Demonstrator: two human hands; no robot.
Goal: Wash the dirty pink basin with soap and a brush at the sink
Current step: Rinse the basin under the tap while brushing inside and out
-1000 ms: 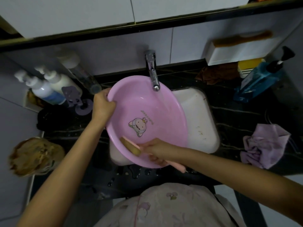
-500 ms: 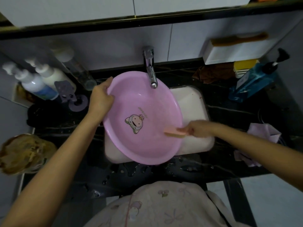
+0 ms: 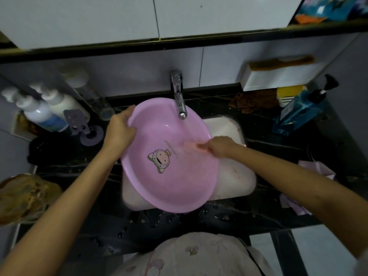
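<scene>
The pink basin (image 3: 175, 182), with a cartoon cat printed inside, leans tilted over the white sink (image 3: 237, 176). My left hand (image 3: 120, 130) grips its upper left rim. My right hand (image 3: 221, 146) holds the pink brush (image 3: 189, 146) against the inner right wall of the basin; the brush is blurred. Water runs from the chrome tap (image 3: 179, 96) into the basin just above the brush.
White pump bottles (image 3: 43, 112) and a purple holder (image 3: 79, 124) stand at the left, a blue pump bottle (image 3: 300, 110) and a brown cloth (image 3: 254, 102) at the back right. A pink cloth (image 3: 310, 176) lies right of the sink. Water drops wet the black counter (image 3: 268, 214).
My right hand has carried the brush from the basin's near rim up to its right inner wall under the tap. Water now streams in. My left hand keeps its grip.
</scene>
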